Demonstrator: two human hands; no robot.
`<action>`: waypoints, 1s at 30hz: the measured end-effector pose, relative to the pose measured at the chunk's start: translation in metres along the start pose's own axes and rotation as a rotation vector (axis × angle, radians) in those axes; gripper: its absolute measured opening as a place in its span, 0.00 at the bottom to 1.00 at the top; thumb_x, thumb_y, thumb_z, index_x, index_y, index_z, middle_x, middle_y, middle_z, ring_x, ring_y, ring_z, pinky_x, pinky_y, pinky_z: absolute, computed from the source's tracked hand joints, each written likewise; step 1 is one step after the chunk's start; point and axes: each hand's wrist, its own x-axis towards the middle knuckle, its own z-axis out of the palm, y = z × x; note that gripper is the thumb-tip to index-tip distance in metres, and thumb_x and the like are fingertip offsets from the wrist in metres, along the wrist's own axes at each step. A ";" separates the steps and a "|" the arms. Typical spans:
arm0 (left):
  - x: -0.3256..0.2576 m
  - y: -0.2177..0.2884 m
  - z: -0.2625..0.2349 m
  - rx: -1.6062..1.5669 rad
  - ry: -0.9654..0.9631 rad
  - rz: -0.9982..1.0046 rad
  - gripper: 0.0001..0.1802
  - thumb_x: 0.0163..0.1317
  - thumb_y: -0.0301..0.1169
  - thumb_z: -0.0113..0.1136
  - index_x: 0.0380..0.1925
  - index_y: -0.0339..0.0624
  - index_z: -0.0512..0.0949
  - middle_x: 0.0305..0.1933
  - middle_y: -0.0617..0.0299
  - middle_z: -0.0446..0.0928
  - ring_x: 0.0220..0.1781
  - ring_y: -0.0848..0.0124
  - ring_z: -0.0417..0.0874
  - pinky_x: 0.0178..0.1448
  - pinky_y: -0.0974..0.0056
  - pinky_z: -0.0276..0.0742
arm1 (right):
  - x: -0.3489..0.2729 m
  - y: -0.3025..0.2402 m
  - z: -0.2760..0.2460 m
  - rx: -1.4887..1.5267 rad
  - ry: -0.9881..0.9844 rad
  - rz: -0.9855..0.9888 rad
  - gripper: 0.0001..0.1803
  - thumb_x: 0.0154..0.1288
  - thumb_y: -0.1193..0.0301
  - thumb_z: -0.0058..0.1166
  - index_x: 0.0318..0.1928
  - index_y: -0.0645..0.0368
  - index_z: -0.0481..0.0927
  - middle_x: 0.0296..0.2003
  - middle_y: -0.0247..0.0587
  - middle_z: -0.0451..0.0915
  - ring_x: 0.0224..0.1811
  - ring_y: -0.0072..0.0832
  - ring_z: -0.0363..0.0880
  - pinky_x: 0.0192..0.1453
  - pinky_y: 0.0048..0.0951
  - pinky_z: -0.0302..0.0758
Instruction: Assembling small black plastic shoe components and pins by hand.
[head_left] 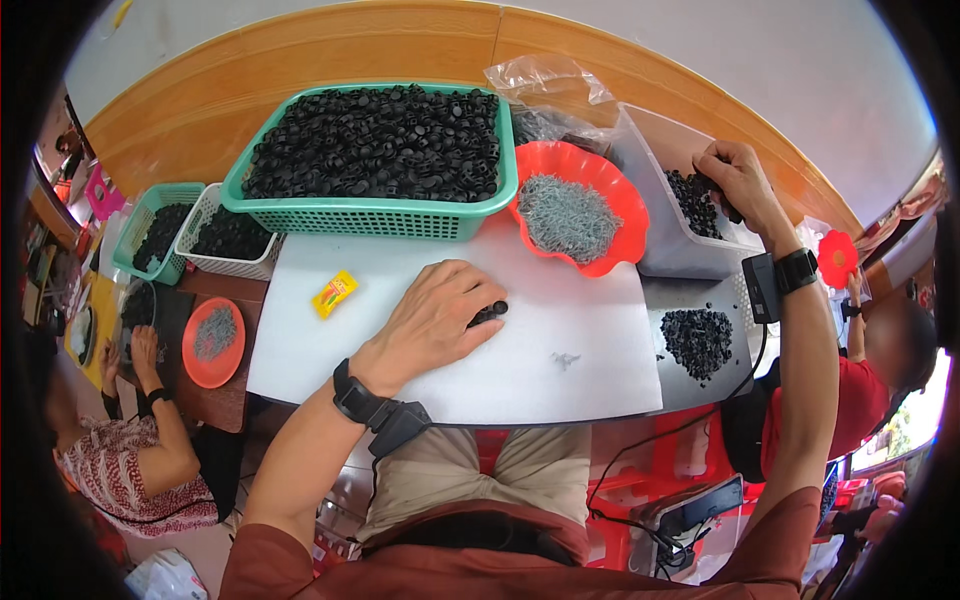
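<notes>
**Two hands split: one on the board, one in the clear bin**

Counter [700, 385] fills mid-frame, white board [560, 310] on top. Big green basket [370, 215], upper centre, heaped with black caps, looks close to full. Clear bin [655, 235], upper right, holds far fewer black parts; right hand [740, 180] is inside it, grip curled round a few, though exactly what it pinches I cannot tell. Red scalloped dish [620, 215] between basket and bin carries a heap of grey pins [565, 215]. Small pile of black pieces [697, 340] sits right of the board. Left hand [435, 320], frame centre, lies palm down on the board, fingers lightly pressed onto a small black part [490, 312] at the fingertips. Yellow packet [335, 293] lies left on the board.

Judgement: early-to-mid run, bulk stock still large.
</notes>
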 end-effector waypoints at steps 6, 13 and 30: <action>-0.004 0.002 -0.004 0.052 -0.028 0.006 0.15 0.60 0.34 0.69 0.47 0.44 0.83 0.50 0.58 0.81 0.58 0.56 0.78 0.65 0.53 0.73 | -0.037 -0.051 0.043 0.146 -0.043 -0.127 0.14 0.74 0.63 0.59 0.31 0.57 0.80 0.20 0.25 0.73 0.16 0.11 0.67 0.15 0.20 0.62; -0.005 0.004 0.000 0.112 -0.006 0.063 0.19 0.63 0.33 0.67 0.54 0.47 0.82 0.56 0.61 0.79 0.61 0.59 0.77 0.66 0.52 0.71 | -0.083 -0.069 0.118 0.377 -0.177 -0.176 0.14 0.71 0.66 0.62 0.32 0.64 0.82 0.22 0.28 0.76 0.21 0.14 0.71 0.23 0.22 0.68; -0.005 0.003 -0.003 0.126 0.003 0.050 0.11 0.61 0.34 0.70 0.41 0.42 0.85 0.48 0.60 0.80 0.54 0.59 0.80 0.61 0.55 0.73 | -0.113 -0.045 0.215 0.532 -0.207 -0.102 0.16 0.73 0.66 0.60 0.31 0.66 0.81 0.21 0.32 0.77 0.21 0.16 0.73 0.24 0.25 0.70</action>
